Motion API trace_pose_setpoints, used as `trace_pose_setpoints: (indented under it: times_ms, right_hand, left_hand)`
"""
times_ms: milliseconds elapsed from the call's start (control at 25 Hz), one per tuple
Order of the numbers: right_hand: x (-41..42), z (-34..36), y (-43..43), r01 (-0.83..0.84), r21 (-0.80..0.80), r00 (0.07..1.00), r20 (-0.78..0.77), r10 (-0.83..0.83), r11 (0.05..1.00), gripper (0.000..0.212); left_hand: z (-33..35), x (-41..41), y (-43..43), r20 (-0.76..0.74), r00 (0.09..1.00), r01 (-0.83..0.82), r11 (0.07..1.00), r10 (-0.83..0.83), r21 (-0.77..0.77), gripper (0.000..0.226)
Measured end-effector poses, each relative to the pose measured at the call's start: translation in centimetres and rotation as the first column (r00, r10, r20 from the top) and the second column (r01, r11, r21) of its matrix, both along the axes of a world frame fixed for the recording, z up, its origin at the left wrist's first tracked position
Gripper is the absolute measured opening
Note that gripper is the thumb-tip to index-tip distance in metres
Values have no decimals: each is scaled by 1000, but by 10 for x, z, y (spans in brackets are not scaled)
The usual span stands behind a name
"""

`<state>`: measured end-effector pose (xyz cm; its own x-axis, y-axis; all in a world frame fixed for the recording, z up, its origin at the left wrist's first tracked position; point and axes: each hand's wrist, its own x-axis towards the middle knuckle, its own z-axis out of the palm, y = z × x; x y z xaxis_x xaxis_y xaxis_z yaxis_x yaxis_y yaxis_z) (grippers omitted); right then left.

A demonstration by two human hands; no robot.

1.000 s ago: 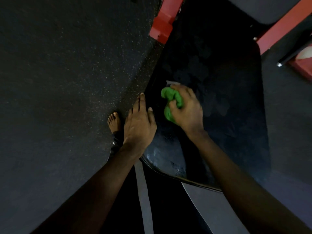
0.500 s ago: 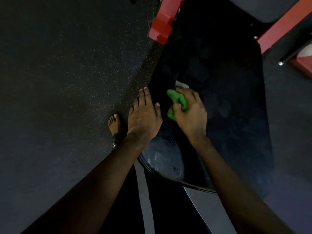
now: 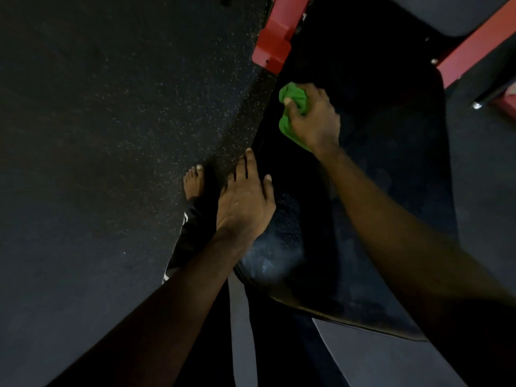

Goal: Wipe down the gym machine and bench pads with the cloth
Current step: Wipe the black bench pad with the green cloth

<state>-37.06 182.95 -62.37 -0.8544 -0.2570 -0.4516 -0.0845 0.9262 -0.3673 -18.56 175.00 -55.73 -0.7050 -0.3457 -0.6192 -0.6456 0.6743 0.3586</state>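
Gym floor (image 3: 111, 135) flanks bench pad (image 3: 377, 191) running lengthwise ahead; right hand (image 3: 315, 121) clamps cloth (image 3: 293, 99) at its far-left edge; left hand (image 3: 245, 202) flat.

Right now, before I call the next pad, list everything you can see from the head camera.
cloth: one, green, bunched on the bench pad's far left part
bench pad: one, black, centre to right, pale scuffs at its near left corner
machine frame: two parts showing, red, top centre and top right
upper pad: one, dark grey, top right corner
floor: dark, speckled, left half
foot: one, bare, on the floor left of the bench pad
trouser leg: one, dark with white stripe, below the foot
left hand: fingers straight, at the bench pad's left edge
right hand: grips the cloth
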Motion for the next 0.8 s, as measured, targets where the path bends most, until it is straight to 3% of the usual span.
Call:
trace_pose_setpoints:
  times_ms: [240, 440, 560, 800]
  right_hand:
    - [50, 33, 15, -258, -196, 965, -13, 260, 946, 43]
    - [-14, -8, -27, -191, 13, 982, 0, 191, 982, 41]
    - [-43, -20, -57, -235, 170, 972, 64, 227, 957, 46]
    - [3, 36, -67, -455, 73, 870, 249, 426, 887, 40]
  left_hand:
    - [-6, 4, -1, -27, 999, -18, 996, 21, 85, 67]
    - [-8, 1, -6, 19, 999, -34, 989, 31, 147, 69]
    - [-10, 2, -8, 21, 999, -52, 979, 49, 198, 69]
    - [-20, -3, -17, 53, 995, -91, 951, 79, 296, 73]
